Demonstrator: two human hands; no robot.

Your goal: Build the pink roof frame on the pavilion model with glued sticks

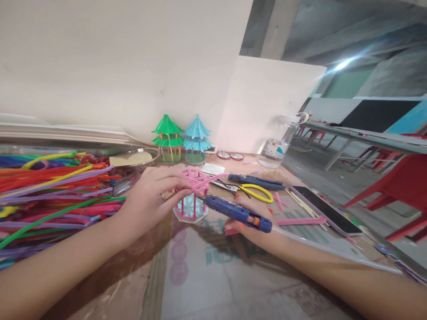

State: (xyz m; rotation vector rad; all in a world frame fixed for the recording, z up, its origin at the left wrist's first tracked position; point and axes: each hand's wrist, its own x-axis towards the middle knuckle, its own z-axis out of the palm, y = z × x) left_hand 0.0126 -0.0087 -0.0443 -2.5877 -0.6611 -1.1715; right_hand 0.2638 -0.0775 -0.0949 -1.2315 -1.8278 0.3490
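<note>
Pink pavilion model (192,195) stands on the table (213,275) between the two hands, a small frame of pink sticks on a flat base. The left hand (153,195) has its fingers closed lightly on the pink roof lattice, pinching its near edge. The right hand (248,220) is wrapped around a blue glue gun (237,214), whose nozzle points at the model's roof. No writing on the gun can be read; the printed marks under the table's clear cover are too blurred to make out. Behind the model stand a green pavilion (167,138) and a blue pavilion (197,139) against the white wall. A heap of coloured pipe cleaners (50,191) lies at the left, yellow-handled pliers (256,189) and a phone (325,209) at the right, with red chairs (396,186) beyond
</note>
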